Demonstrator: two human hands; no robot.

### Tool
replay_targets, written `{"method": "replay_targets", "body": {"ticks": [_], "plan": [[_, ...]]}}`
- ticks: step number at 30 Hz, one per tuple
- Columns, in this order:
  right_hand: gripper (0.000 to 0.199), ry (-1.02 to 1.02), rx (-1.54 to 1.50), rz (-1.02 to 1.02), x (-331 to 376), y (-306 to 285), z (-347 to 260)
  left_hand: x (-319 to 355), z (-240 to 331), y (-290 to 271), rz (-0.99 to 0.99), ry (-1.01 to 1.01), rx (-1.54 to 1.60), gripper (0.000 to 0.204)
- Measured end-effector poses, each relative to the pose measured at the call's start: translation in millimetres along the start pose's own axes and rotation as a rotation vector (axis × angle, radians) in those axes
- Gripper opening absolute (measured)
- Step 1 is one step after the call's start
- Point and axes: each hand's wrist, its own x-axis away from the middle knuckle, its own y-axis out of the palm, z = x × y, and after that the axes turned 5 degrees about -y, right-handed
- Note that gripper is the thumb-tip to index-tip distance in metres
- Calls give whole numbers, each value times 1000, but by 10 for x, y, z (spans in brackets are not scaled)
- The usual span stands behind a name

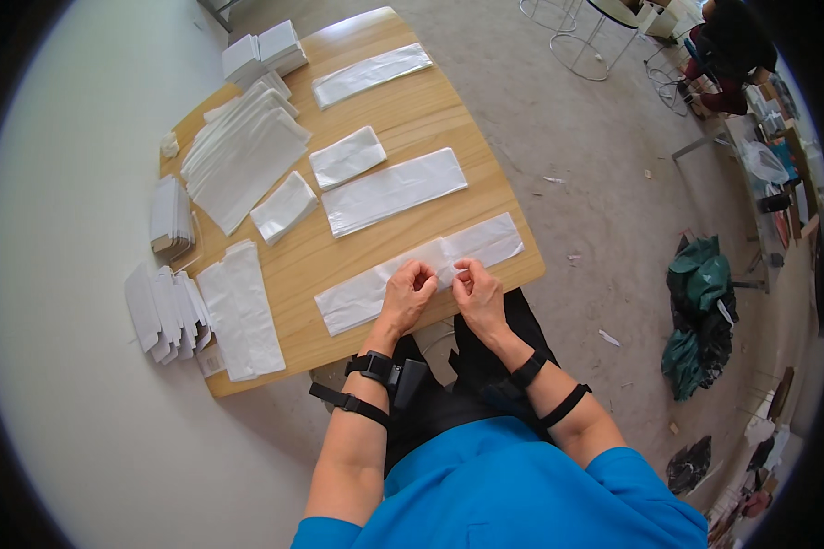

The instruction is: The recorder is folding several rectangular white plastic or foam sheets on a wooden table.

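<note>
A long white plastic bag [485,242] lies along the near edge of the wooden table [430,110]. My left hand [409,291] and my right hand [476,288] sit close together at the bag's middle, fingers curled and pinching its near edge. Both wrists wear black straps. Beyond the bag lie another long white bag [392,191] and two smaller white bags [346,156] [284,207].
Piles of white bags cover the table's left side [243,151], with stacks at the far corner [264,50] and fanned packets [167,313] at the left edge. A further bag [371,73] lies at the far end. A person sits at the top right [728,50]; a green cloth heap [700,311] lies on the floor.
</note>
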Motion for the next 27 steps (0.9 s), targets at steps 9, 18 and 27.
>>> {"method": "replay_targets", "body": {"ticks": [9,18,27], "plan": [[27,-53,36,-13,10,43,-49,1,-2,41,-11,52,-63,19],[33,-127,53,-28,18,43,-63,-1,43,57,-18,49,-46,16],[40,16,81,51,11,62,-33,-31,-51,-12,-49,-26,92,16]]}}
